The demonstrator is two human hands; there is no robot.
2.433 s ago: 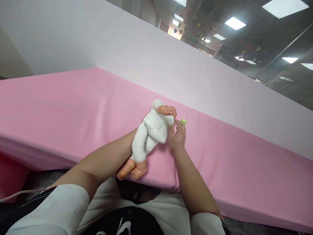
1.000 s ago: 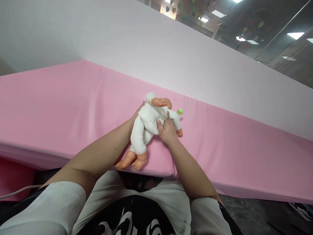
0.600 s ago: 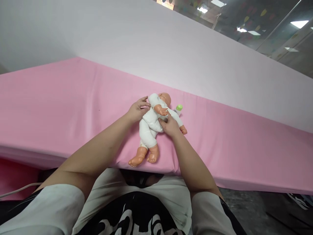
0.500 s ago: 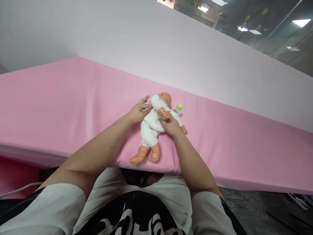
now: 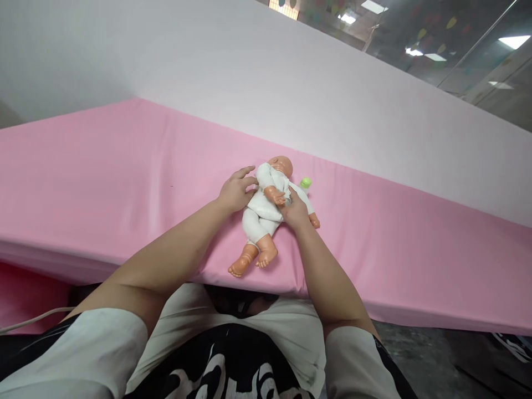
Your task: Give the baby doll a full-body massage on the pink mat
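A baby doll [image 5: 265,206] in a white suit lies on its back on the pink mattress [image 5: 124,177], head away from me and bare feet near the front edge. My left hand [image 5: 235,193] rests against the doll's shoulder with its fingers spread. My right hand [image 5: 296,213] grips the doll's other side, over its chest and arm. A small bottle with a green cap [image 5: 306,182] lies just beyond my right hand, beside the doll's head.
A pale panel [image 5: 249,83] rises along the far side of the mattress. The mattress front edge runs just in front of my lap. A white cable [image 5: 33,320] trails at the lower left. Ceiling lights and glass walls show at the upper right.
The doll, held up off the mattress earlier, now lies flat on its back. My left hand came out from under it to its shoulder; my right hand moved from the bottle onto its body.
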